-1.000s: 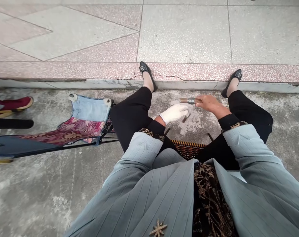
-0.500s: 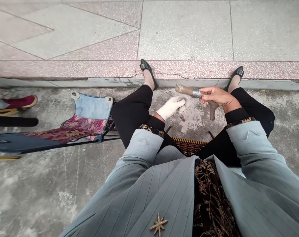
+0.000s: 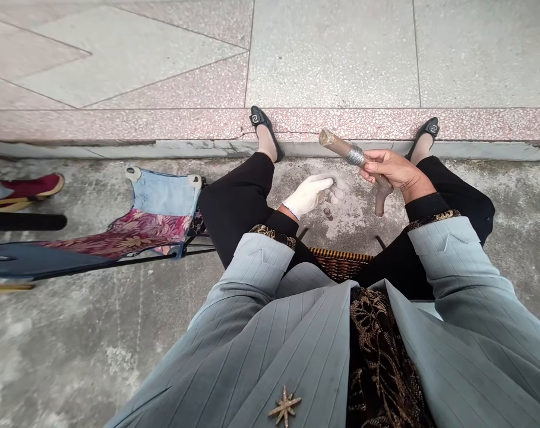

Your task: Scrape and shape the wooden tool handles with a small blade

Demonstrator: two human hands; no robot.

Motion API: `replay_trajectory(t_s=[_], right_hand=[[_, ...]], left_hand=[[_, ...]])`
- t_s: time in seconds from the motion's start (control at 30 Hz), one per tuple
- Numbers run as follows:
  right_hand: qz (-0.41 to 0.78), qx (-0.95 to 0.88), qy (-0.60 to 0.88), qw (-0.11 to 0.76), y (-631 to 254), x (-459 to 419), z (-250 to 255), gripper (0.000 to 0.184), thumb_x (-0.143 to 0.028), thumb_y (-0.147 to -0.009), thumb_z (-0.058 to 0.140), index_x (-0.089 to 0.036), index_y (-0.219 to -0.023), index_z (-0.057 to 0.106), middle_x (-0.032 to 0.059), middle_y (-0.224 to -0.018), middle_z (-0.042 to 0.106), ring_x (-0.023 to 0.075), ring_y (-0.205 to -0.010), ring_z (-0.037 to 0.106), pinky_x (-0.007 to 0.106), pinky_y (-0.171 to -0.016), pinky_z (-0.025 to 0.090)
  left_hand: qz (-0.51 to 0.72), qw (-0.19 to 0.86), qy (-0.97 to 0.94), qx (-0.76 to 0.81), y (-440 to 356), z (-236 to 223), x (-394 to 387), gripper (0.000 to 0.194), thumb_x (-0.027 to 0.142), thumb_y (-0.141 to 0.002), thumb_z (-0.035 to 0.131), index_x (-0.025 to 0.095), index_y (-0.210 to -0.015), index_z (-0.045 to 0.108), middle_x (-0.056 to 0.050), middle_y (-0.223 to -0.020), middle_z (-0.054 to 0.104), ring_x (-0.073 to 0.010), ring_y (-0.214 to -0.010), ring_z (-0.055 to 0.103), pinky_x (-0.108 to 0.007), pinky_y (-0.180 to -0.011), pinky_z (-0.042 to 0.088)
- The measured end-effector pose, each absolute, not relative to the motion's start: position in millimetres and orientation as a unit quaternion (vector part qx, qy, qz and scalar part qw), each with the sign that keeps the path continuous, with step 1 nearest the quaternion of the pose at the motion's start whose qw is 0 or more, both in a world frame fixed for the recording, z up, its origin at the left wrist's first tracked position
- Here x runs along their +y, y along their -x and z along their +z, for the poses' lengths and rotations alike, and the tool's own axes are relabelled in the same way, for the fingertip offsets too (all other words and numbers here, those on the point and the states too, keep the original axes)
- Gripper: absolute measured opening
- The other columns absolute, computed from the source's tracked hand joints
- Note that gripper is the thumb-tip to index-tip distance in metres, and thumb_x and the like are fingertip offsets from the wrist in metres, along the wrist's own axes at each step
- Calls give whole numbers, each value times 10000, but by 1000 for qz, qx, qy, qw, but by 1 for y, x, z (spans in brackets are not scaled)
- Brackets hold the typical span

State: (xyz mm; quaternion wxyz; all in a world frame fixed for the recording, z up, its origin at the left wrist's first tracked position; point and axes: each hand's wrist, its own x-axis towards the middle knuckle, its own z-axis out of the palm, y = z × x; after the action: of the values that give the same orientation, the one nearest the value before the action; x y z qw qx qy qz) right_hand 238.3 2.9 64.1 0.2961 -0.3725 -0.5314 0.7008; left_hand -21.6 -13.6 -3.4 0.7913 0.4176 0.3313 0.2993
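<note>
My bare right hand is closed around a brownish wooden stick, which tilts up to the left. Silvery wire is wound in a tight band about the stick just beyond my fingertips. Below that hand, a crooked end of what looks like the same wood points down toward the ground. My left hand, in a white knitted glove, hovers to the left of the stick without touching it. Its fingers are apart and nothing shows in them. Close under the glove is a small brown bit, too small to name.
A woven wicker seat edge shows between my knees. To my left stands a folding chair with denim and floral cloth. Another person's red shoe is at the far left. A raised tiled step runs across the front.
My right hand has tilted the stick so that its wired end points higher. The fingers of my left hand have spread apart, with the hand staying nearly in place.
</note>
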Motion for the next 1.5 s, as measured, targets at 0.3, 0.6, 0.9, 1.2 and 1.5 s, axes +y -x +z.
replay_trajectory(t_s=[0.3,0.6,0.9,1.2,1.5], right_hand=[[683,-535,399,296,-236,2,74,628,-699,-653,892,-187,-934,660,-21,-687,575,108,-577,458,270,-570,391],[648,-545,436,303,-221,2,65,631,-671,-671,881,-187,-1050,741,-14,-705,559,123,-617,455,278,-597,421],[327,-678,648,116,-209,4,53,469,-376,-927,697,-216,-1366,741,79,-1088,777,277,-1002,683,381,-898,502],[382,-781,465,-166,-212,-2,56,391,-326,-875,768,-293,-1262,815,43,-1050,814,229,-912,685,313,-761,437],[573,-730,357,-104,-227,2,58,388,-306,-763,771,-254,-1137,865,-1,-960,822,202,-863,675,290,-774,464]], left_hand=[[245,771,-469,355,23,15,-16,367,469,-883,764,108,-902,696,-34,-747,676,-76,-557,575,-274,-682,564],[206,646,-590,437,16,15,-15,209,330,-896,589,158,-788,639,13,-671,593,-57,-469,351,-252,-497,294],[174,334,-772,512,15,21,-16,241,298,-963,514,172,-931,717,-53,-817,689,-193,-775,610,-301,-727,406],[30,305,-878,368,18,19,-13,265,332,-972,558,194,-965,785,-72,-879,744,-219,-808,650,-303,-704,383],[90,586,-718,366,21,35,-7,111,224,-774,714,155,-847,761,-22,-786,722,-155,-736,627,-285,-741,475]])
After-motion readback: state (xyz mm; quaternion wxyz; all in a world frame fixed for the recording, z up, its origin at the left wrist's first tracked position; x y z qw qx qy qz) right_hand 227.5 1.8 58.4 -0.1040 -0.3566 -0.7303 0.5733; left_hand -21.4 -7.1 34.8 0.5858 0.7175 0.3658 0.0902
